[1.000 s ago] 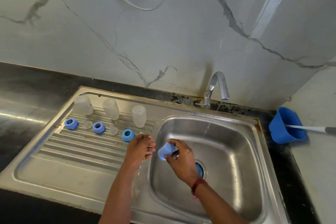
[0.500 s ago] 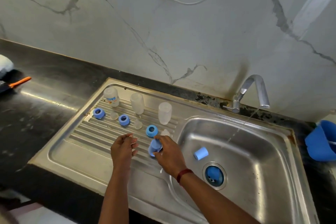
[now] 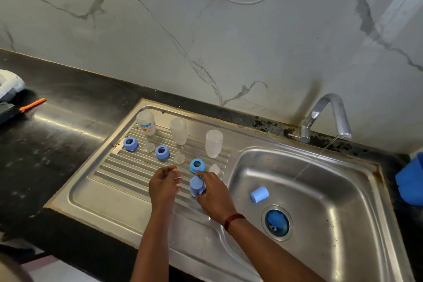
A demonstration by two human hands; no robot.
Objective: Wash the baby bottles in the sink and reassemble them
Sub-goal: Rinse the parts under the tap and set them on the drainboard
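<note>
Soft, dimmish light, only a murky shadow on the wall [image 3: 206,41] behind the tap [image 3: 329,110]. The steel sink [image 3: 357,201] throws bright glare streaks and the black bench [image 3: 57,135] has a sheen. Edges bend, and fine detail's a bit mushy.

Three bottles [image 3: 145,122], three blue rings [image 3: 162,152], three teats [image 3: 179,157] (clear), two blue caps [image 3: 259,194]

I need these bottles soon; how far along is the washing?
Looks done: three bottles, three blue rings and three clear teats drain separately on the drainboard. In hand: the right hand grips a blue cap beside them. Left: a second blue cap lies in the sink basin, the tap runs, nothing is reassembled.
</note>
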